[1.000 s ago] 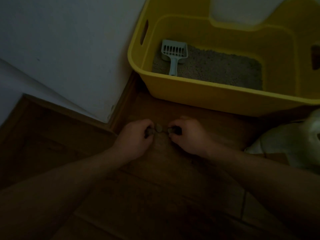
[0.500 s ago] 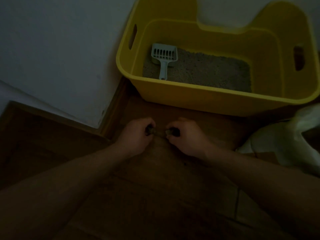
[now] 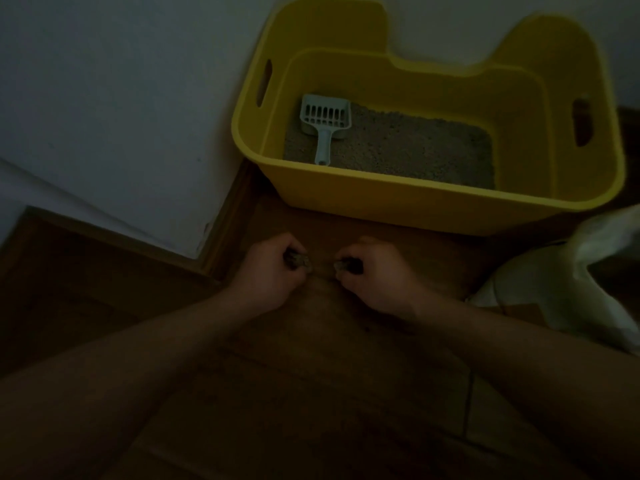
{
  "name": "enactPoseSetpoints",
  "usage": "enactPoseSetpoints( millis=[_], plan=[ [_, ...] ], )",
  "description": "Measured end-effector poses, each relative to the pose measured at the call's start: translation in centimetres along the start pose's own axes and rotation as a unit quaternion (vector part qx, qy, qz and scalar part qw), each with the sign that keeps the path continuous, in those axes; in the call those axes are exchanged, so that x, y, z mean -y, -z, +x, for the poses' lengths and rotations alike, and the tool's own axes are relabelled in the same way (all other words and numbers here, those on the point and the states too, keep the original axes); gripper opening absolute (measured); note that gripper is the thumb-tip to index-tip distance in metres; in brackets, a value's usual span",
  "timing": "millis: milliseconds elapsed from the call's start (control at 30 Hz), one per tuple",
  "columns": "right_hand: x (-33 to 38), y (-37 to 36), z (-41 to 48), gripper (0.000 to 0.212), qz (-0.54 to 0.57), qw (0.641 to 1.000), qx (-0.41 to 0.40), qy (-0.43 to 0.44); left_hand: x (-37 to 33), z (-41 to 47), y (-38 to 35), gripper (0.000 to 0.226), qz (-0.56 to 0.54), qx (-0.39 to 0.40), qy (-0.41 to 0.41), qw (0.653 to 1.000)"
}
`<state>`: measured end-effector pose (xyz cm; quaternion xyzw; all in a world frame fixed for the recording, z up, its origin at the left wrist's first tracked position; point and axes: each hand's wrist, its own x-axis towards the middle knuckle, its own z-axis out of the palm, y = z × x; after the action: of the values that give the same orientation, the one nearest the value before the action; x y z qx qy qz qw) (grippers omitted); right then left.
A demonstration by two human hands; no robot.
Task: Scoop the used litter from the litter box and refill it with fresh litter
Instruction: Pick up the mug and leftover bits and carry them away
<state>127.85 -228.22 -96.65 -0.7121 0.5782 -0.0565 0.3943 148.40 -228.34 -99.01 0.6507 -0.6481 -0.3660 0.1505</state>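
Note:
A yellow litter box (image 3: pixel 415 183) stands on the wooden floor against the wall. Grey litter (image 3: pixel 408 150) covers its bottom. On the litter at the left end lies a pale slotted scoop (image 3: pixel 325 123), its handle pointing toward me. Both my hands are low over the floor in front of the box, close together with fingers curled. My left hand (image 3: pixel 270 275) grips a small greyish thing, and my right hand (image 3: pixel 377 275) grips another. The light is too dim to tell what these are.
A white bag (image 3: pixel 554 289) slumps on the floor at the right, near my right forearm. A white wall corner (image 3: pixel 121 116) with wooden skirting (image 3: pixel 228 216) juts out at the left of the box. The scene is very dark.
The view has tilted up, so the whole box now shows. My hands stay close together in front of it, still gripping the small things.

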Motion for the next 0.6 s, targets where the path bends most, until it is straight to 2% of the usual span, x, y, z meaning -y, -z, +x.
enactPoseSetpoints(
  millis=[133, 367, 600],
  plan=[
    [0.1, 1.0, -0.8, 0.030, 0.010, 0.999, -0.037, 0.010, -1.9, -0.4, 0.0, 0.031, -0.049, -0.002, 0.021, 0.999],
    [-0.5, 2.2, -5.3, 0.032, 0.059, 0.994, -0.086, -0.023, -5.1, -2.8, -1.2, 0.034, -0.169, -0.003, 0.065, 0.983],
    [0.5, 5.4, -12.7, 0.033, 0.087, 0.985, -0.126, -0.078, -13.3, -7.8, -0.5, 0.025, -0.224, -0.019, 0.097, 0.970]
  ],
)
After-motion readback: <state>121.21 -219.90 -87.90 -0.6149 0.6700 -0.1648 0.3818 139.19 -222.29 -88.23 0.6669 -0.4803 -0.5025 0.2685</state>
